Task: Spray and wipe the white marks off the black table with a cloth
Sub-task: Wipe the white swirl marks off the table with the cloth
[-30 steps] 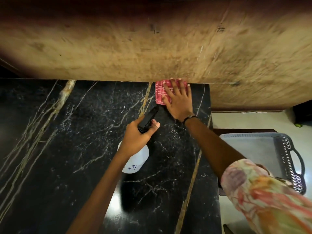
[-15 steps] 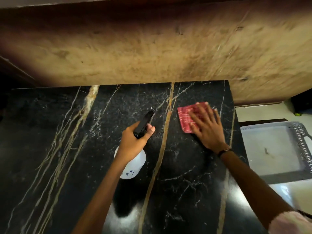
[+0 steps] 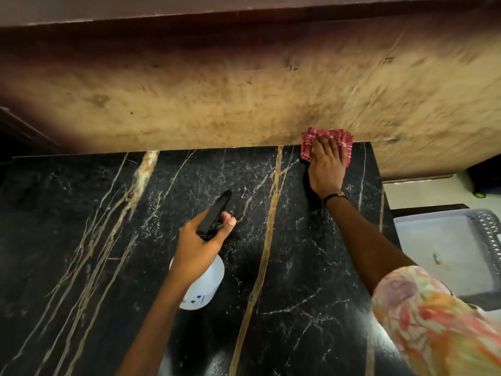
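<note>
Cloth: your red checked cloth (image 3: 326, 143) lies folded at the far right corner of the worktop, against the wall.
Right hand: your right hand (image 3: 326, 165) lies flat on the cloth, its fingers (image 3: 322, 147) straight and slightly spread, pressing it down.
Worktop: your black marble worktop (image 3: 108, 240) carries thin white veins and several gold streaks running toward the wall.
Spray bottle: your white spray bottle (image 3: 206, 286) stands near the middle of the worktop, well apart from the cloth, its black nozzle pointing toward the far edge.
Left hand: your left hand (image 3: 200, 245) grips the bottle's neck, fingers curled round the black trigger head.
Wall: a tan, scuffed wall (image 3: 244, 90) rises behind the worktop.
Basket: a grey plastic basket (image 3: 485, 229) sits lower down, past the worktop's right edge.
Sleeve: your right sleeve (image 3: 433, 321) is patterned in pink and orange.
</note>
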The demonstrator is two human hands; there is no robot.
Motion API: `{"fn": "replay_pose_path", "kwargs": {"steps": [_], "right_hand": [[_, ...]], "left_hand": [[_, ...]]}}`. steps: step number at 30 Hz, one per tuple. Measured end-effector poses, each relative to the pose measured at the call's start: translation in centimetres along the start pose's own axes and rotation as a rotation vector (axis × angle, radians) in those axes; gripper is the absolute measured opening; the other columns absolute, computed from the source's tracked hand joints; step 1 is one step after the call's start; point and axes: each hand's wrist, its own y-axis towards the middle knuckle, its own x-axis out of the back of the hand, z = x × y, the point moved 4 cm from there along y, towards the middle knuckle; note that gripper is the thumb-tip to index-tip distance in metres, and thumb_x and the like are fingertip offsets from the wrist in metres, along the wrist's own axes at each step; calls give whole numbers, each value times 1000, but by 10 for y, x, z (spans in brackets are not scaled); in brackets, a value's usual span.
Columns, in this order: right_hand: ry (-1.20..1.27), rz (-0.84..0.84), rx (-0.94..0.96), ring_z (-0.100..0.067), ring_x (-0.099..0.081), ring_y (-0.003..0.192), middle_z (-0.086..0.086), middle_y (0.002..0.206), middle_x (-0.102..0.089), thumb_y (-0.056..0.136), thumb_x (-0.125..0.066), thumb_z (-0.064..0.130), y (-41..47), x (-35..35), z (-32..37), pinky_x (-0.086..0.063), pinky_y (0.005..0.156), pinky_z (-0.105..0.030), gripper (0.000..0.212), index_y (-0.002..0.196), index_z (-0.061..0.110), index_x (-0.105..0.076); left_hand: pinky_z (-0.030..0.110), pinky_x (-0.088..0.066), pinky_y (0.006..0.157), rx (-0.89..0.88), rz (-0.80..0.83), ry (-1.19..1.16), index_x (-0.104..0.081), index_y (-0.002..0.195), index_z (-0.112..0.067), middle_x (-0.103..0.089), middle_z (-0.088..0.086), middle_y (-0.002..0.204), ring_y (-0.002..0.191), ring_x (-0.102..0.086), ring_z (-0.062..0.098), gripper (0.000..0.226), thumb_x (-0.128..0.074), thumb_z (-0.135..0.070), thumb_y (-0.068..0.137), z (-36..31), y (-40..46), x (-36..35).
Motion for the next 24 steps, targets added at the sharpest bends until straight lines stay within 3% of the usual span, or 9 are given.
{"fn": "replay_pose_path", "kwargs": {"steps": [8,12,17,24], "right_hand": [[67,244,258,-25,-15,148,-1,157,-28,99,-25,55,-31,-41,157,6,118,-42,62,150,21,-29],[27,261,344,-24,-21,145,-1,154,-33,95,-28,64,-25,-47,189,-1,118,-44,70,149,21,-29],[12,103,219,-26,-38,136,-2,141,-51,89,-28,72,-14,-27,120,-9,116,-52,73,140,22,-43],[-140,107,12,-28,-33,139,-6,143,-48,83,-13,78,10,12,-17,-4,115,-62,88,139,17,-43]], "left_hand": [[13,-46,60,-4,-30,-29,-69,88,-21,-66,-22,66,62,-60,-6,5,-67,-23,85,1,-11,9],[16,-41,60,-5,-10,-36,-69,90,-15,-61,-21,57,53,-56,-5,11,-67,-24,84,8,-19,25],[20,-40,61,25,-8,-45,-69,90,-17,-61,-20,58,52,-55,-4,18,-66,-32,80,17,-23,45],[19,-42,59,2,-36,5,-70,91,-16,-64,-20,61,53,-57,-4,13,-68,-25,82,16,-23,41]]}}
